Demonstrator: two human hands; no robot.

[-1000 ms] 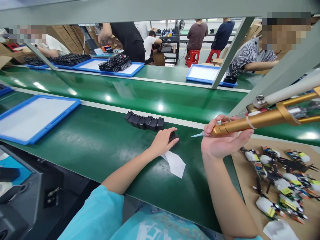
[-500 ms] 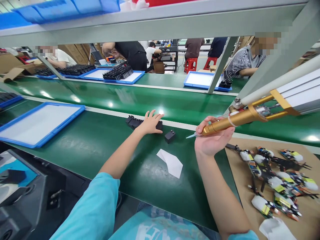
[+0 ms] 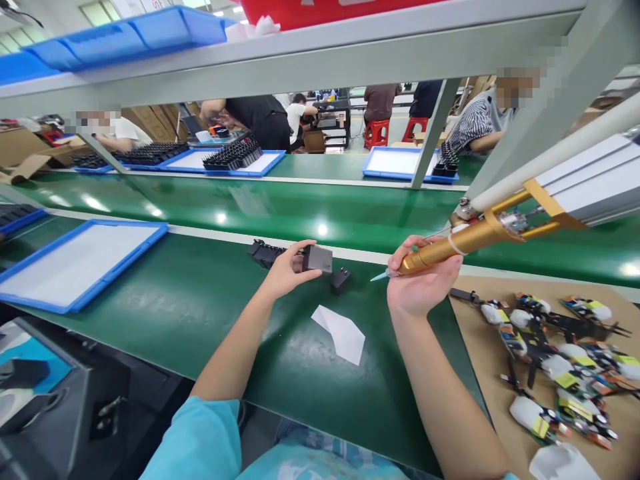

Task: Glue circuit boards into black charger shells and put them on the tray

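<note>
The person wears a turquoise top (image 3: 280,469), its front partly in view. The left sleeve (image 3: 200,437) is short and loose, ending around the elbow; a sliver of matching right sleeve (image 3: 511,477) shows. Forearms (image 3: 237,350) and hands (image 3: 286,272) are bare.

The left hand (image 3: 286,276) pinches a dark case (image 3: 320,259) between its thumb and fingers, over the green table (image 3: 210,307). Just left of those fingers lies a row of black cases (image 3: 263,253), partly hidden by the hand. Just right of them sits a single black case (image 3: 341,281) with small prongs, and nearer the wearer lies a creased white paper (image 3: 345,337). The right hand's (image 3: 417,288) fingers curl around a gold-coloured tool (image 3: 445,250), its pale blue nozzle (image 3: 380,276) poking out to their left. Right of these fingers, circuit boards (image 3: 525,412) crowd a cardboard sheet (image 3: 481,343); well left of all the fingers lies a blue-rimmed tray (image 3: 83,263).
</note>
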